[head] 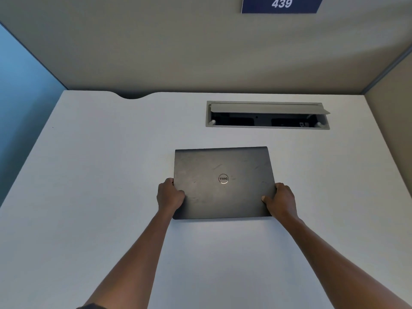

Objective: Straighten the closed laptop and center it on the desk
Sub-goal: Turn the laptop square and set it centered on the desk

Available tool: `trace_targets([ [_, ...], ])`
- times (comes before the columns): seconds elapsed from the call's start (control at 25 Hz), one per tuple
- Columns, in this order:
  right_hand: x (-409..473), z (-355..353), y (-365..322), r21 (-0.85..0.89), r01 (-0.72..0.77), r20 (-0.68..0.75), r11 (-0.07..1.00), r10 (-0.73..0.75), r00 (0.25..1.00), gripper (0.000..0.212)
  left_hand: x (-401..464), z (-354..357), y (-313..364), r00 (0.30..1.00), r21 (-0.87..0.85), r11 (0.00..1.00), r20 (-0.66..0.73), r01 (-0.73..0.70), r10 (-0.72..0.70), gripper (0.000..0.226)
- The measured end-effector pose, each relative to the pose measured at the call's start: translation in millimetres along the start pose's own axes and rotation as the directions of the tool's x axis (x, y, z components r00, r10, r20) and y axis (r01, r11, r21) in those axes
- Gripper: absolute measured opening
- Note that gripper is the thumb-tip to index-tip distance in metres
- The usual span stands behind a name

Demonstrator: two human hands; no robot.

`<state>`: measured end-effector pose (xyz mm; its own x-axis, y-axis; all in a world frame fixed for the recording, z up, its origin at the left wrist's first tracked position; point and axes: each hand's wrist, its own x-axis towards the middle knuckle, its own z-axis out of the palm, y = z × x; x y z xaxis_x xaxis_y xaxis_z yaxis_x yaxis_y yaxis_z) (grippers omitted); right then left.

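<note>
A closed dark grey laptop (223, 166) with a round silver logo lies flat on the white desk (89, 175), near the middle and a little right of centre. Its edges run almost parallel to the desk's back edge, with a slight tilt. My left hand (169, 195) grips its left edge near the front corner, thumb on the lid. My right hand (282, 200) grips the right edge near the front corner, thumb on the lid too.
A recessed cable box (267, 126) with its grey flap raised sits in the desk behind the laptop. Partition walls close in the back and both sides. A blue sign reading 439 (282, 4) hangs on the back wall. A cable notch (133, 95) cuts the desk's rear edge.
</note>
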<state>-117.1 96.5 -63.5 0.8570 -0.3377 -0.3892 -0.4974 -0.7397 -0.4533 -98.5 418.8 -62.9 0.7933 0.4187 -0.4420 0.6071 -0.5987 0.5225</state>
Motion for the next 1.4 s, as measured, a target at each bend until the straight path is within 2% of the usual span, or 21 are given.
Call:
trace_targets([
  [0.28,-14,7,5,0.014,-0.027,-0.047,1.0,0.028,0.998,0.042,8,-1,8,0.999,0.024,0.999,0.021,-0.04,0.039,0.034],
  [0.48,-20,8,1,0.022,-0.041,-0.05,0.999,0.042,0.998,0.043,9,-2,7,0.997,0.047,0.996,0.007,-0.078,0.077,0.012],
  [0.64,-22,8,0,-0.002,-0.049,-0.036,0.999,0.048,0.998,0.045,8,-3,7,0.996,0.066,0.994,0.018,-0.084,0.083,0.012],
  [0.84,-27,8,-6,-0.026,-0.06,-0.013,0.998,0.06,0.998,0.043,8,-4,5,0.996,0.065,0.994,0.025,-0.09,0.088,0.023],
  [0.96,-28,8,-7,-0.016,-0.068,-0.012,0.998,0.068,0.998,0.041,5,-8,6,0.992,0.089,0.989,0.033,-0.121,0.118,0.01],
  [1.08,-28,8,-8,-0.012,-0.076,0.001,0.997,0.076,0.997,0.04,3,-11,8,0.99,0.142,0.98,0.049,-0.139,0.133,0.007],
  [1.2,-34,11,-16,-0.03,-0.061,-0.005,0.998,0.06,0.998,0.047,-9,-7,8,0.984,0.267,0.948,0.019,-0.176,0.177,0.028],
  [1.32,-41,16,-29,-0.061,0.064,-0.084,0.996,-0.069,0.994,0.064,-27,1,6,0.911,0.368,0.851,-0.025,-0.376,0.413,0.052],
  [1.4,-45,24,-37,-0.123,0.153,-0.064,0.981,-0.162,0.985,0.073,-35,9,4,0.853,0.394,0.771,0.067,-0.499,0.518,0.062],
])
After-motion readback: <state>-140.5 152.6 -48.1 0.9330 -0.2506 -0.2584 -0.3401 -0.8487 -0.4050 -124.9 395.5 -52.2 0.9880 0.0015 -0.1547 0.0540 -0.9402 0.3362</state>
